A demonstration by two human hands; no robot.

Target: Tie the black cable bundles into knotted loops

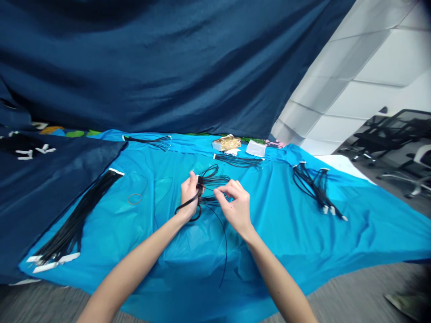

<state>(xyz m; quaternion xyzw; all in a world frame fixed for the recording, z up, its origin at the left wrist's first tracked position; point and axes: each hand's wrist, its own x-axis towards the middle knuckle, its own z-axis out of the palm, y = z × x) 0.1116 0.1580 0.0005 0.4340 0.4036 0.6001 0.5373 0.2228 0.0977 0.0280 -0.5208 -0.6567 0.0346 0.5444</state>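
1. My left hand [190, 195] is raised over the blue cloth [276, 237], thumb pointing up, fingers curled shut around a black wire bundle [215, 181] near a white connector [198, 180]. The bundle is in front of me, its strands fanning right toward my other hand.
2. My right hand [235, 202] comes in from the right, wrist bent, thumb and forefinger drawn together at the strands; I cannot tell whether they pinch one.
3. Both forearms slant inward from the bottom edge, where they are cut off.
4. My left palm and the wire ends behind my right fingers are hidden. A thicker black loop [187, 204] crosses my left hand; how it joins the bundle is unclear.
5. One loose strand [226, 242] curves down between my forearms.
6. On my left, a thin ring [134, 198] and then a long black bundle [90, 206] lie near the dark cloth [50, 193].
7. On my right, blue cloth stretches to another wire bundle [314, 190], well apart from my hand. A dark curtain [161, 67] hangs beyond the far edge.
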